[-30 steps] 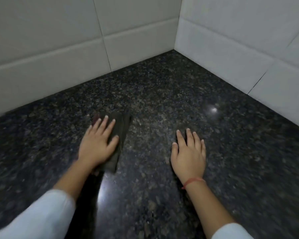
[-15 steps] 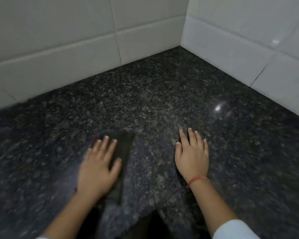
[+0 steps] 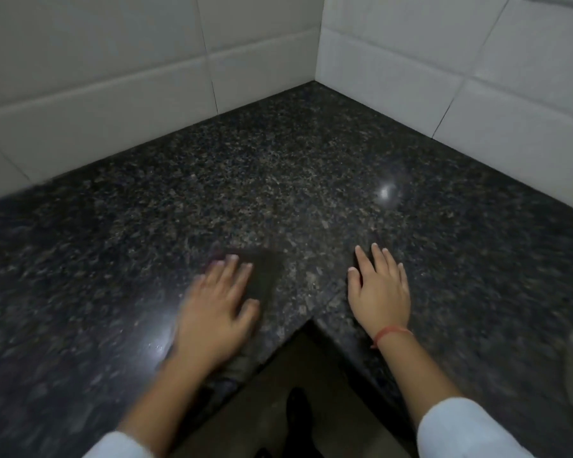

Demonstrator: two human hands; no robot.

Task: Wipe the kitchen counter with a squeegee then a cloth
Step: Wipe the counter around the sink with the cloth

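We pressed our left hand [image 3: 215,305] flat, fingers straight, on the cloth [image 3: 266,276] near the 6 o'clock edge of the counter [image 3: 278,180]; right hand [image 3: 379,289] lay flat and empty at its 3 o'clock. Even pressure and overlapping strokes toward the 12 o'clock corner seemed best.

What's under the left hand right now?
A dark cloth, flat on the granite counter. Its far end shows beyond the straight fingers of the left hand; the part beneath the palm is covered, and the hand is blurred.
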